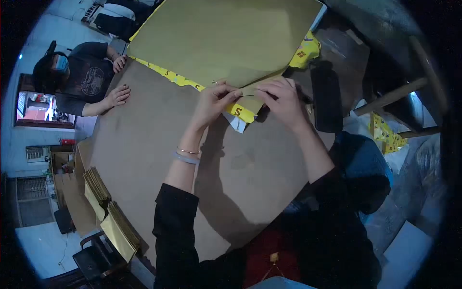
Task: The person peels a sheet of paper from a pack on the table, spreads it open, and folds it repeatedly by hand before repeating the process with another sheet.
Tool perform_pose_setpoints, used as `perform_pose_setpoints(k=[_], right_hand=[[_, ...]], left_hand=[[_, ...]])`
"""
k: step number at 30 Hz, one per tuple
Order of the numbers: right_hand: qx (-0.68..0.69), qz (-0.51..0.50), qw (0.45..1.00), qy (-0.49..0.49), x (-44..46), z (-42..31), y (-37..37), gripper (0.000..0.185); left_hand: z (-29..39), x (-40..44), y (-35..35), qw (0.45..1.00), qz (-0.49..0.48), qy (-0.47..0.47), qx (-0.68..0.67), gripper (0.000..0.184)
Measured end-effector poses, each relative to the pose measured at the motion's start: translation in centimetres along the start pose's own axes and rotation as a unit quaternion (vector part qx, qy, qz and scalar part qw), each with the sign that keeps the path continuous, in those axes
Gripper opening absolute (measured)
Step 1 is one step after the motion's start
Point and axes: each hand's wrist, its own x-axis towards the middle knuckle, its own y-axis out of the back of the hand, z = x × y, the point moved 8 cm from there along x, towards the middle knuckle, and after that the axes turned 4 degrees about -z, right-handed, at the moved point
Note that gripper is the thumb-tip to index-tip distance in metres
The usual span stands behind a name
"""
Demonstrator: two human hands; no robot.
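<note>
My left hand (215, 104) is closed in a pinch on a thin dark stick-like piece (247, 95), too small to name exactly. My right hand (281, 98) has its fingers bent together at the near corner of a large brown paper sheet (216, 38); whether it grips the paper is hard to make out. Below the fingers a yellow printed paper strip (243, 112) sticks out, with a torn white edge. More yellow paper (173, 77) shows along the sheet's left side.
A brown-covered table (154, 125) lies under my arms. At its left edge a person (86, 77) rests both hands. Gold folded packets (118, 226) stand at lower left near a black chair (96, 255). A long black object (326, 96) is at right, beside wooden bars (394, 96).
</note>
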Motion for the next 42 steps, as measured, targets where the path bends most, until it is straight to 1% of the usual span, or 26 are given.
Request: perform_pose_setpoints(k=[1,3,4,5,7,11,13,17,19,20,23,25,26,29,31,32,33,34,35,36,38,39,41,42], right_hand=[[0.000,0.000,1.000,0.000,0.0,0.0,-0.1,0.011],[0.002,0.008,1.000,-0.001,0.0,0.1,-0.3,0.010],[0.005,0.030,0.999,0.010,-0.1,-0.1,-0.1,0.009],[0.005,0.030,0.999,0.011,-0.1,0.0,-0.3,0.009],[0.003,0.037,0.999,-0.004,-0.1,0.3,-0.4,0.009],[-0.004,0.040,0.999,-0.005,0.0,0.1,-0.4,0.008],[-0.009,0.032,0.999,-0.021,0.1,0.3,-0.6,0.010],[0.001,0.023,0.999,-0.036,0.1,0.7,-0.8,0.013],[0.018,0.039,0.999,-0.014,0.1,0.3,-0.5,0.017],[0.018,0.038,0.999,-0.014,0.1,0.3,-0.5,0.017],[0.009,0.027,0.999,-0.022,0.2,0.6,-0.7,0.018],[0.022,0.027,0.999,-0.028,0.2,0.8,-0.9,0.018],[0.023,0.027,0.999,-0.028,0.1,0.8,-0.9,0.018],[0.036,0.021,0.998,-0.039,0.2,1.0,-0.9,0.017],[0.023,-0.012,0.999,-0.030,0.2,1.0,-1.3,0.024],[0.023,-0.012,0.999,-0.030,0.1,1.0,-1.3,0.024],[0.034,0.008,0.999,-0.035,0.2,0.4,-0.9,0.034],[0.045,0.029,0.998,-0.039,0.3,0.1,-0.4,0.045],[0.012,0.027,1.000,-0.005,0.4,-0.2,-0.3,0.063],[0.012,0.027,1.000,-0.004,0.4,-0.1,-0.3,0.063],[0.016,0.040,0.998,0.050,0.4,-0.9,0.0,0.047],[0.017,0.040,0.998,0.050,0.3,-0.7,0.0,0.047],[-0.008,0.028,0.996,0.084,0.3,-0.8,-0.2,0.027],[-0.008,0.027,0.996,0.083,0.3,-0.9,-0.2,0.027]], left_hand=[[-0.1,0.0,0.0,1.000,0.000,0.000,0.000,0.016],[-0.1,0.1,-0.1,0.999,-0.009,0.007,-0.052,0.017],[0.2,0.0,-0.2,0.998,-0.015,0.002,-0.055,0.018],[0.4,-0.1,-0.2,0.998,-0.015,0.002,-0.055,0.018],[0.4,-0.1,-0.4,0.993,-0.022,0.010,-0.116,0.021],[-0.3,-0.1,-0.3,0.995,-0.025,0.025,-0.092,0.021],[0.3,0.0,-0.2,0.997,-0.031,-0.017,-0.061,0.020],[0.1,0.1,-0.4,0.997,-0.037,-0.025,-0.067,0.018],[-0.5,0.1,-0.4,0.995,-0.024,0.031,-0.092,0.018],[-0.4,0.0,-0.3,0.995,-0.023,0.032,-0.092,0.018],[0.4,-0.1,-0.4,0.992,-0.043,0.012,-0.117,0.016],[-0.6,0.0,-0.1,0.993,-0.039,0.024,-0.105,0.019],[-0.7,0.1,-0.1,0.996,-0.047,0.008,-0.074,0.020],[-0.6,0.0,-0.2,0.997,-0.033,-0.006,-0.072,0.017],[-0.5,0.0,-0.1,0.999,-0.016,0.002,-0.051,0.016],[-0.5,0.1,0.0,1.000,0.000,0.010,-0.029,0.015],[-0.9,0.2,0.2,0.999,0.032,0.020,-0.036,0.015],[-1.0,0.3,0.2,0.999,0.032,0.020,-0.037,0.015],[-1.4,0.4,0.1,0.996,0.031,0.032,-0.077,0.014],[-1.7,0.4,0.0,0.992,0.030,0.045,-0.117,0.014],[-1.6,0.5,0.2,0.994,0.026,0.036,-0.097,0.013],[-1.4,0.6,0.2,0.994,0.022,0.032,-0.100,0.014],[-1.1,0.6,0.2,0.994,0.018,0.027,-0.104,0.014],[-1.2,0.6,0.2,0.995,0.019,0.025,-0.091,0.015]])
